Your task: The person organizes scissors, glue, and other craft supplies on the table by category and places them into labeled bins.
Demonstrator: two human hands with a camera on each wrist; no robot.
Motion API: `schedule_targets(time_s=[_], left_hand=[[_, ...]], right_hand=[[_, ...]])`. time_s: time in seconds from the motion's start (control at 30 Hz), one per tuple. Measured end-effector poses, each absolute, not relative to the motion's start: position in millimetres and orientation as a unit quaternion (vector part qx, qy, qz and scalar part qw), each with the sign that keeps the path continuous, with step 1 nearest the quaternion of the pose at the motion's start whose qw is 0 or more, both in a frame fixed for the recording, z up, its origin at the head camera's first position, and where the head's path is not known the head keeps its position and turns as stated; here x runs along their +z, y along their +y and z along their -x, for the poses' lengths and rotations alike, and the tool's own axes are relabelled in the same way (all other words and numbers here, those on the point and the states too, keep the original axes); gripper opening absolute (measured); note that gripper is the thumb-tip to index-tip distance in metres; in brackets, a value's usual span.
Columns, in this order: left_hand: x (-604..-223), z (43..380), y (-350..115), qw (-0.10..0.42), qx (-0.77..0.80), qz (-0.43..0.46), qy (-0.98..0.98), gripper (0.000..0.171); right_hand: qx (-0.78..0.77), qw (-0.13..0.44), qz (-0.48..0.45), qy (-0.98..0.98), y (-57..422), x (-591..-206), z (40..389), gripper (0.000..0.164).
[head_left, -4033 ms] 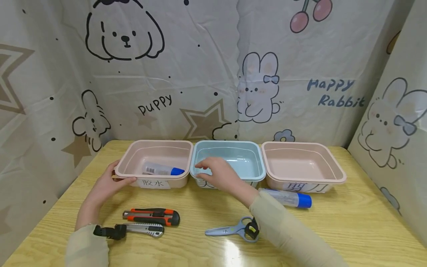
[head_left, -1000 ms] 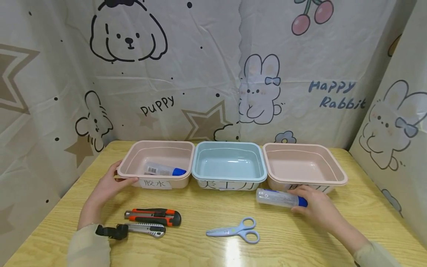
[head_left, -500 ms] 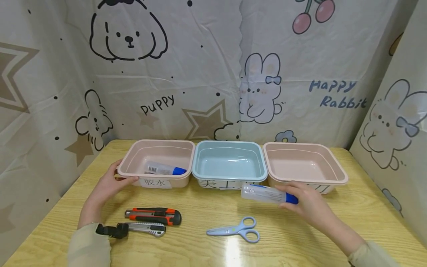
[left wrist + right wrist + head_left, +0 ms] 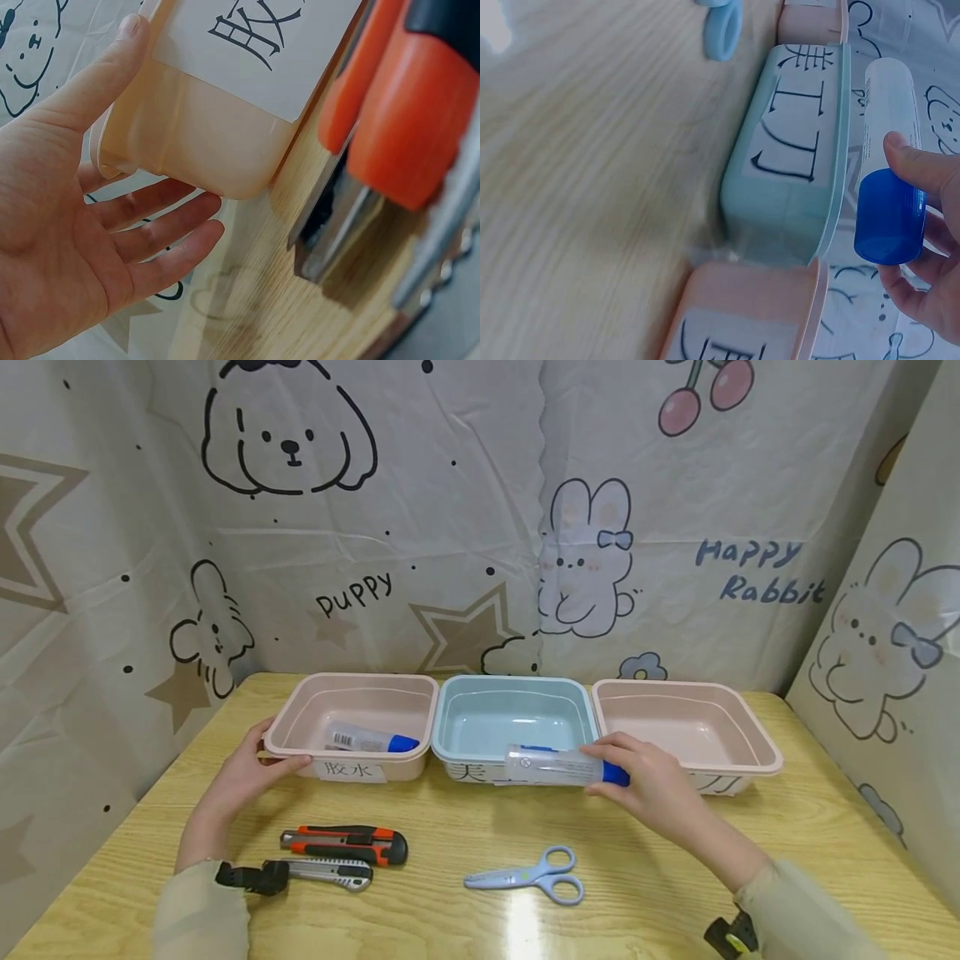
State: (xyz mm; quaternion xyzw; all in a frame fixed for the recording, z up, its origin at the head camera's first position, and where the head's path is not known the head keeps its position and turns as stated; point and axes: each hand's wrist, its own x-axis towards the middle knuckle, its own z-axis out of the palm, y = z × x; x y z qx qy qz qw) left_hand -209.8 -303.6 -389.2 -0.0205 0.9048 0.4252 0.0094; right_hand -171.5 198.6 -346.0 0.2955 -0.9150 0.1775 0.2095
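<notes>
My right hand [image 4: 648,781] pinches a clear glue bottle [image 4: 551,766] by its blue cap [image 4: 890,217], thumb on one side and fingers on the other. The bottle lies level, overlapping the front rim of the blue bin [image 4: 517,683] in the head view. My left hand [image 4: 243,777] rests at the near left corner of the left pink bin [image 4: 408,768], thumb along the front of its rim. In the left wrist view its fingers [image 4: 165,229] are loosely extended beside the bin. A second glue bottle [image 4: 367,740] with a blue cap lies inside that bin.
Another pink bin [image 4: 750,756] stands at the right end of the row; all bins carry paper labels. On the wooden table in front lie an orange-black utility knife [image 4: 345,845], a silver utility knife [image 4: 330,873] and light blue scissors [image 4: 525,878]. A printed curtain [image 4: 465,527] hangs behind.
My right hand has taken hold of the glue bottle in front of the right pink bin, lifted it and carried it left to the blue bin. The left hand stays at its bin.
</notes>
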Motion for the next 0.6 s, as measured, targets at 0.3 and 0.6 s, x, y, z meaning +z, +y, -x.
schedule_targets(time_s=[0.3, 0.6], left_hand=[[-388.0, 209.3, -303.6, 0.012, 0.428, 0.023, 0.904, 0.102], [-389.0, 210.2, -303.1, 0.004, 0.42, 0.031, 0.907, 0.102]], right_hand=[[0.203, 0.203, -0.315, -0.905, 164.5, -341.7, 190.3, 0.046], [0.225, 0.183, -0.337, -0.896, 132.1, -335.6, 206.7, 0.043]])
